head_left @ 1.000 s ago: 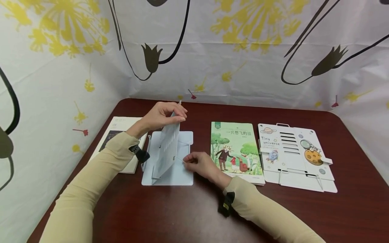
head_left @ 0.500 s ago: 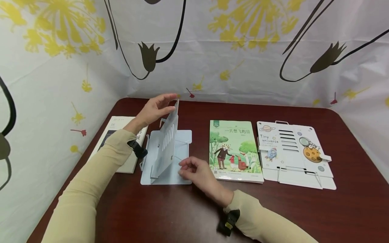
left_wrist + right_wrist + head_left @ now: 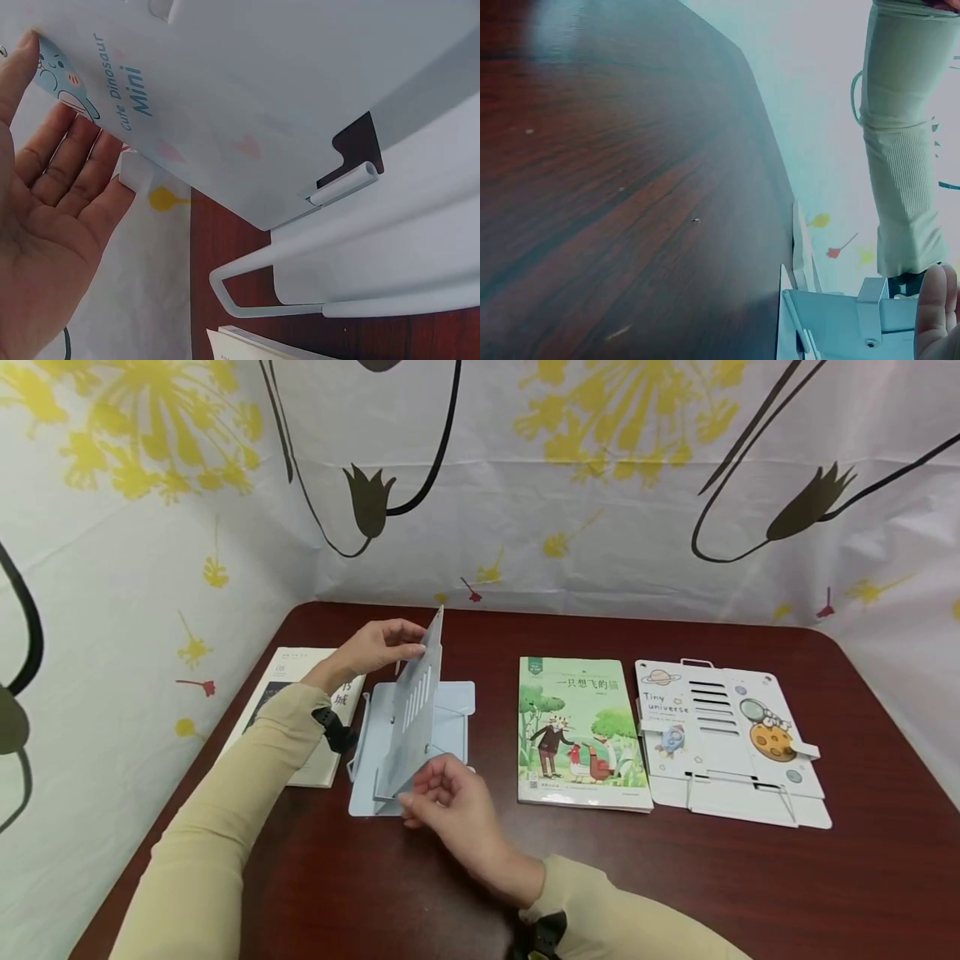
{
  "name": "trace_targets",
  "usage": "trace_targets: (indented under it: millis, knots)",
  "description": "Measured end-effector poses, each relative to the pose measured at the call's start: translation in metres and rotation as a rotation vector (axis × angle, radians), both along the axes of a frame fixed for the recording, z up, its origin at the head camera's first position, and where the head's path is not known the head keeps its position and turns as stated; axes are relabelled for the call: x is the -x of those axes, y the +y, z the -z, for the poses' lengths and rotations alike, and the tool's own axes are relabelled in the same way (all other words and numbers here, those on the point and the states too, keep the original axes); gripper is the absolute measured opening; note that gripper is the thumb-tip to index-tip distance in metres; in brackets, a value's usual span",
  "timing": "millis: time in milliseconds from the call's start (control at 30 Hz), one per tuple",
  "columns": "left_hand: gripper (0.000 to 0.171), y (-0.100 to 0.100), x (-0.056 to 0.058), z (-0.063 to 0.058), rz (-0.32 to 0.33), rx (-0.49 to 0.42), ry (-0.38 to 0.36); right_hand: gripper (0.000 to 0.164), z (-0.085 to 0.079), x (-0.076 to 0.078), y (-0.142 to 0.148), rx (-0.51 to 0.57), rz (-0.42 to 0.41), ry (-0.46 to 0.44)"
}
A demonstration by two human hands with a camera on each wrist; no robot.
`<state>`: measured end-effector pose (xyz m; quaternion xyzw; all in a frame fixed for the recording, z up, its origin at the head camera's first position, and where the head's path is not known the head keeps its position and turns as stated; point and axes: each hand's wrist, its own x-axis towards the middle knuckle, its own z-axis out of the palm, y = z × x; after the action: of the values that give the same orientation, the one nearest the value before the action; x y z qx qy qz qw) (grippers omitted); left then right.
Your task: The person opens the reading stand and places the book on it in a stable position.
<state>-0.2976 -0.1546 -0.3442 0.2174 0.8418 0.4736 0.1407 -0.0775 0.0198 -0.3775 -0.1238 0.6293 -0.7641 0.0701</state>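
A pale blue metal book stand (image 3: 415,718) has its slotted panel raised steeply above a flat base (image 3: 450,739). Its printed face, with a dinosaur and the words "Cute Dinosaur Mini", shows in the left wrist view. My left hand (image 3: 378,647) holds the panel near its upper edge, thumb (image 3: 19,71) on the printed face and fingertips behind the edge. Beside the panel's lower front corner is my right hand (image 3: 457,810), fingers loosely bent. Whether its fingertips touch the stand's lip is unclear. In the right wrist view, its fingers lie near a clip (image 3: 871,311) on the stand.
Left of the stand, partly under the left forearm, lies a white book (image 3: 318,768). To the right is a green picture book (image 3: 581,735), then a flat white "Tiny universe" book stand (image 3: 731,735). A patterned cloth (image 3: 480,510) hangs behind the dark wooden table (image 3: 375,893).
My right hand has moved from the wire strut beside the panel toward the panel's lower front corner. My left hand has slid slightly down from the panel's top; the panel stays raised.
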Motion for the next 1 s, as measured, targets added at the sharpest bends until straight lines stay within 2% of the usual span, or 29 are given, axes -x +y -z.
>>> trace_targets:
  millis: [267,433,500,667,833,1000]
  knots:
    - [0.041,0.002,0.000,0.000,-0.024,-0.018,-0.016,0.013,-0.001,0.006,-0.004,0.028,0.068,-0.014]
    - [0.041,0.003,0.001,0.001,-0.052,-0.018,0.005,0.012,0.002,0.011,0.000,0.033,0.119,0.006]
    - [0.042,0.004,0.001,0.001,-0.094,-0.012,0.019,0.011,0.002,0.015,0.004,0.044,0.157,0.010]
    - [0.044,0.001,0.001,0.002,-0.248,-0.001,0.074,0.009,-0.001,0.033,0.021,0.070,0.265,-0.014]
    - [0.045,-0.004,0.000,0.004,-0.356,-0.015,0.131,0.008,-0.004,0.059,0.045,0.058,0.370,-0.037]
    - [0.044,-0.009,-0.003,0.006,-0.468,0.003,0.172,0.014,-0.009,0.087,0.069,0.008,0.433,-0.032]
